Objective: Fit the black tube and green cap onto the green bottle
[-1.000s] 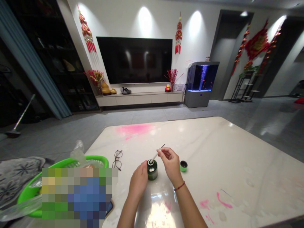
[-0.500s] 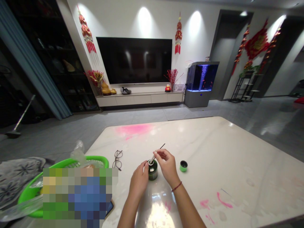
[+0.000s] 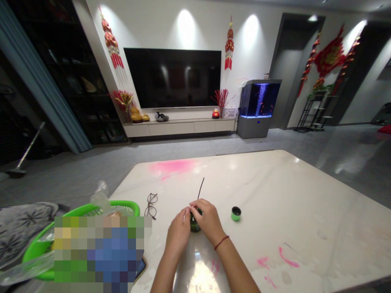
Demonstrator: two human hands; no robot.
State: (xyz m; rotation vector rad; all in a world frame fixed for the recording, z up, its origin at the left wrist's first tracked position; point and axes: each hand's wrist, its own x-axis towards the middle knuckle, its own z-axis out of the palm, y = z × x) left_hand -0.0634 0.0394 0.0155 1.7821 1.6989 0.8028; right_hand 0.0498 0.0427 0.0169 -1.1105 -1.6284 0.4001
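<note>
A small dark green bottle [image 3: 194, 226] stands on the table in front of me. My left hand [image 3: 178, 230] is curled around its left side, fingertips up by the rim. My right hand [image 3: 210, 219] bends over the bottle, its fingers pinched together at the mouth and hiding most of it. From behind those fingers a thin black stick [image 3: 200, 188] points upward; its lower end is hidden. To the right lies a small green cap [image 3: 236, 213], its dark hollow side facing up.
Folded eyeglasses [image 3: 151, 205] lie left of the bottle on the pale marble-look table [image 3: 305, 195], which has pink stains. At the left is a green basket [image 3: 130, 203] with plastic bags, partly blurred out. A phone [image 3: 141, 266] edge shows beside it.
My right hand has come down and left onto the bottle's mouth. The black stick has swung more upright, and the white part seen in my fingers is now covered. The left hand stays put.
</note>
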